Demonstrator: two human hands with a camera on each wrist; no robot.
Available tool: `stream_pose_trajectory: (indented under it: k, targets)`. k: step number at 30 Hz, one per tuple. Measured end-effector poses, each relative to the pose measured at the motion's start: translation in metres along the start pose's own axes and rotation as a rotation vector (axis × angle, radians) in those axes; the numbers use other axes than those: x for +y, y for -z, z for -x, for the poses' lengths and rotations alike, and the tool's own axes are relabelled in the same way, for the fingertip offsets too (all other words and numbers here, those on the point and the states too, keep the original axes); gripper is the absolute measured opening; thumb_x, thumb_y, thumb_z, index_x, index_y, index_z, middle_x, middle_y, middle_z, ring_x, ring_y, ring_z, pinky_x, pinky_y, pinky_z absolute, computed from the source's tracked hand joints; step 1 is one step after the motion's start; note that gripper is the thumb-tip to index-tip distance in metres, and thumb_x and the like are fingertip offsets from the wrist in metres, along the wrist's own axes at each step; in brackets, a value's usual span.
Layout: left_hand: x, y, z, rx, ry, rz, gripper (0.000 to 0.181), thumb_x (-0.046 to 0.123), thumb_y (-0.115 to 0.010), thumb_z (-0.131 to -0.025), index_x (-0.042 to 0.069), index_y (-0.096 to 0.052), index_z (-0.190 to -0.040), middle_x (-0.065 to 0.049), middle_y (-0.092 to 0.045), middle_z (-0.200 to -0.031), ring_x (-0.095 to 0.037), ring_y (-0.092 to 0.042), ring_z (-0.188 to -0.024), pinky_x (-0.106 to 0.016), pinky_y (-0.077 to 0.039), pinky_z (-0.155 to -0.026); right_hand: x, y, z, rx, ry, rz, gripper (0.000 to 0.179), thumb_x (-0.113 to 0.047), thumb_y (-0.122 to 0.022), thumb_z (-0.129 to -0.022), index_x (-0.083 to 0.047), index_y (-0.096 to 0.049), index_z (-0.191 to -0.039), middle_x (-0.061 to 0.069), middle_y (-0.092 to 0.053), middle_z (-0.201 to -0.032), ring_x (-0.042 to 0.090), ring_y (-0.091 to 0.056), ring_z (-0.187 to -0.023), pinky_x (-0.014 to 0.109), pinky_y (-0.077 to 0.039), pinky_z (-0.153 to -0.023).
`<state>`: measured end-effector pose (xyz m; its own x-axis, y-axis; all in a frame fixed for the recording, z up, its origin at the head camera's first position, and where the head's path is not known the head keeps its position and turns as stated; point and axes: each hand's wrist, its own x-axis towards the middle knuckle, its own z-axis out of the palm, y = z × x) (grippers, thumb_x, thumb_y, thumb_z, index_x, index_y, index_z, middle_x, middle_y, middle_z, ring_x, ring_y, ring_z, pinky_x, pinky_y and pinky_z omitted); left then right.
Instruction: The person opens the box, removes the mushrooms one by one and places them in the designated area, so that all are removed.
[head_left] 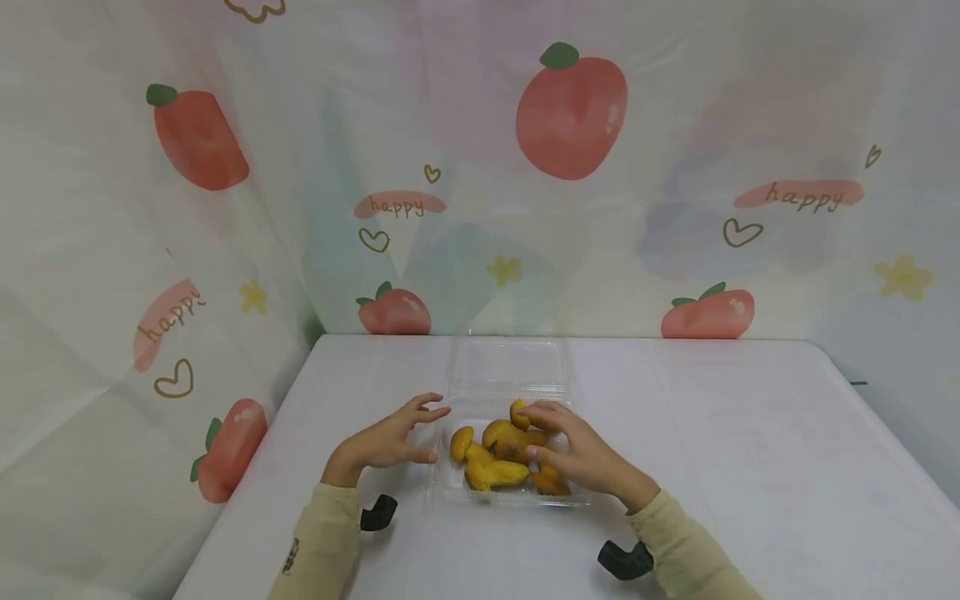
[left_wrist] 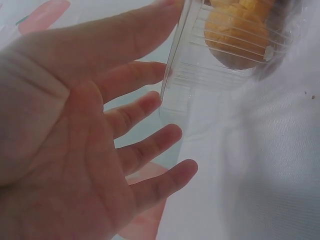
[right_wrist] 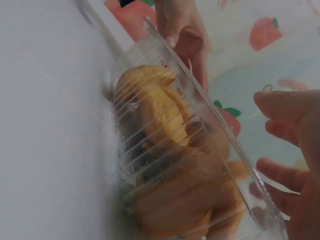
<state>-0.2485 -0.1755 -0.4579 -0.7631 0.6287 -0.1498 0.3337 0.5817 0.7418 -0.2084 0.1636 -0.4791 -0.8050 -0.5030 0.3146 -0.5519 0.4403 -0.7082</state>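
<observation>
Several yellow-brown mushrooms lie in a clear plastic clamshell box whose lid is folded back, away from me. At the box's left side is my left hand, its fingers spread and nothing in its grasp. The left wrist view has that thumb and fingertips right at the box's edge. Over the right part of the box is my right hand, thumb apart from the fingers. Its fingertips overlap a small mushroom in the head view and hide part of the mushrooms beneath.
The box stands on a white-covered table. Behind it and to the left hangs a backdrop printed with red fruit and "happy" lettering. A black curved piece sits by the left sleeve, and another black piece by the right sleeve.
</observation>
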Motion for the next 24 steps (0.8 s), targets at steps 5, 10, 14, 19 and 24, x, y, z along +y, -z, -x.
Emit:
stream_pose_trajectory:
  k: [5, 10, 14, 19, 24]
  targets:
    - [0.0, 0.0, 0.0, -0.004, -0.009, 0.014, 0.074, 0.015, -0.074, -0.093, 0.008, -0.038, -0.156, -0.015, -0.017, -0.167, -0.046, -0.022, -0.152, -0.071, -0.024, -0.118, -0.001, -0.002, -0.001, -0.021, 0.026, -0.006, 0.046, -0.017, -0.069, -0.097, -0.004, -0.058, -0.139, 0.013, -0.061, -0.139, 0.035, -0.06, -0.124, 0.047, -0.05, -0.107]
    - [-0.001, 0.0, 0.0, -0.002, -0.012, 0.029, 0.074, 0.015, -0.074, -0.093, 0.007, -0.038, -0.156, -0.016, -0.016, -0.167, -0.046, -0.022, -0.152, -0.071, -0.024, -0.118, 0.0, -0.004, -0.001, -0.047, 0.007, 0.081, 0.048, -0.016, -0.068, -0.097, -0.004, -0.057, -0.142, 0.015, -0.061, -0.142, 0.036, -0.06, -0.127, 0.055, -0.048, -0.106]
    - [-0.003, -0.001, -0.001, -0.01, -0.012, 0.035, 0.074, 0.016, -0.073, -0.093, 0.007, -0.037, -0.157, -0.015, -0.016, -0.168, -0.045, -0.021, -0.153, -0.071, -0.023, -0.118, 0.001, -0.007, -0.002, -0.064, -0.002, 0.229, 0.05, -0.015, -0.07, -0.095, -0.007, -0.058, -0.142, 0.015, -0.065, -0.138, 0.034, -0.065, -0.121, 0.057, -0.051, -0.101]
    - [-0.005, -0.001, -0.002, -0.012, -0.025, 0.013, 0.074, 0.017, -0.073, -0.093, 0.007, -0.037, -0.157, -0.015, -0.016, -0.167, -0.045, -0.023, -0.152, -0.07, -0.024, -0.118, -0.001, -0.012, -0.002, -0.087, -0.044, 0.313, 0.052, -0.012, -0.073, -0.091, -0.012, -0.06, -0.142, 0.013, -0.068, -0.134, 0.028, -0.069, -0.111, 0.052, -0.056, -0.094]
    - [-0.006, 0.0, -0.001, -0.012, -0.044, 0.0, 0.074, 0.016, -0.073, -0.093, 0.004, -0.036, -0.156, -0.018, -0.016, -0.167, -0.046, -0.024, -0.151, -0.071, -0.026, -0.116, -0.005, -0.014, -0.003, -0.073, -0.045, 0.358, 0.053, -0.01, -0.076, -0.087, -0.013, -0.063, -0.139, 0.011, -0.07, -0.132, 0.026, -0.07, -0.109, 0.053, -0.055, -0.093]
